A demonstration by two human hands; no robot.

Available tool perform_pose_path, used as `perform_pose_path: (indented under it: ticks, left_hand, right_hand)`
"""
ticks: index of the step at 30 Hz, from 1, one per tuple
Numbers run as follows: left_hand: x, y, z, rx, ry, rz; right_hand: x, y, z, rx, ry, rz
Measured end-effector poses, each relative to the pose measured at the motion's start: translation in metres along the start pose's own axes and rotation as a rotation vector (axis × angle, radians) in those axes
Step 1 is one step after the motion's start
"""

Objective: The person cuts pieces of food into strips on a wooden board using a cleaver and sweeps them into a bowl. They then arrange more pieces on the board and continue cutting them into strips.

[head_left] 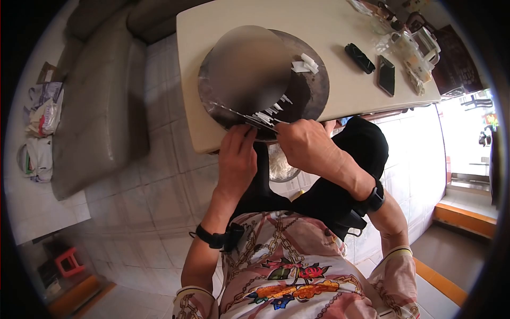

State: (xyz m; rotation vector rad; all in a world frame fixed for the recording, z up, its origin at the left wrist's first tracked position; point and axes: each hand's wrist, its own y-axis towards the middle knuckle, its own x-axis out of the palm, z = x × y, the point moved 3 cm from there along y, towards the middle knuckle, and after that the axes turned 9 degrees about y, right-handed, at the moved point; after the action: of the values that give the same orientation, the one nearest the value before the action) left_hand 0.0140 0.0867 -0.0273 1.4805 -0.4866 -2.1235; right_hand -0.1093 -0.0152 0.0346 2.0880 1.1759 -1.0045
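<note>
A round dark tray (319, 101) rests on the table, its middle and left covered by a blurred patch. Several short white sticks (264, 117) lie near its front edge. A long thin rod (229, 109) runs slantwise along that edge toward both hands. My left hand (237, 157) is closed at the tray's front rim, fingertips pinched beside the rod; what they hold is too small to make out. Opposite it, my right hand (307, 142) has its fingers closed at the rod's right end. Flat white pieces (305, 64) sit in a small pile at the tray's upper right.
On the cream table (340, 21) are a black case (359, 58), a dark phone (386, 75) and clear plastic containers (411, 50). Below the table edge, between my knees, a bowl (283, 164) holds pale stuff. A grey sofa (95, 106) stands at the left.
</note>
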Motion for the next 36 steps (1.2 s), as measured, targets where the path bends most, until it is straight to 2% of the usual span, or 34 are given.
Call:
perform_pose_path:
  ticks: [7, 10, 20, 23, 25, 26, 28, 29, 30, 31, 32, 33, 35, 36]
  left_hand:
    - [0.001, 0.0, -0.001, 0.009, -0.002, -0.019]
    - [0.001, 0.0, -0.001, 0.008, 0.009, -0.029]
    - [0.001, 0.002, 0.0, 0.011, -0.01, -0.025]
    - [-0.001, 0.004, 0.003, -0.021, -0.015, -0.033]
    - [-0.005, 0.005, 0.001, -0.184, -0.137, -0.092]
    - [-0.007, 0.007, 0.0, -0.171, -0.133, -0.083]
    - [-0.01, 0.011, -0.007, -0.329, -0.364, 0.05]
    - [-0.01, 0.014, -0.006, -0.325, -0.366, 0.057]
    - [-0.007, 0.017, -0.01, -0.536, -0.635, 0.109]
    - [-0.002, 0.02, -0.014, -0.745, -0.905, 0.162]
    - [0.003, 0.026, -0.016, -0.768, -1.088, 0.179]
    - [0.004, 0.033, -0.017, -0.759, -1.089, 0.186]
    - [0.017, 0.045, -0.015, -0.974, -1.722, 0.08]
    - [0.023, 0.05, -0.011, -0.989, -1.84, -0.012]
  right_hand:
    - [-0.008, -0.003, 0.007, -0.109, -0.039, -0.073]
    - [-0.007, -0.003, 0.011, -0.13, 0.003, -0.035]
    - [-0.001, 0.005, -0.002, -0.081, -0.029, -0.046]
    - [0.01, 0.01, -0.01, -0.069, -0.02, 0.016]
    - [0.012, 0.01, -0.006, -0.05, -0.004, 0.062]
    - [0.01, 0.012, -0.001, -0.027, 0.01, 0.098]
    - [0.001, 0.011, 0.011, -0.027, 0.053, 0.15]
    - [-0.004, 0.009, 0.019, -0.02, 0.103, 0.187]
    - [-0.009, 0.007, 0.028, 0.073, 0.277, 0.258]
    - [-0.022, 0.007, 0.021, 0.067, 0.271, 0.261]
    - [-0.035, 0.006, 0.018, 0.223, 0.525, 0.158]
    - [-0.041, 0.005, 0.017, 0.378, 0.778, 0.048]
    - [-0.038, 0.004, 0.023, 0.383, 0.849, 0.027]
    - [-0.036, 0.002, 0.021, 0.392, 0.99, 0.023]
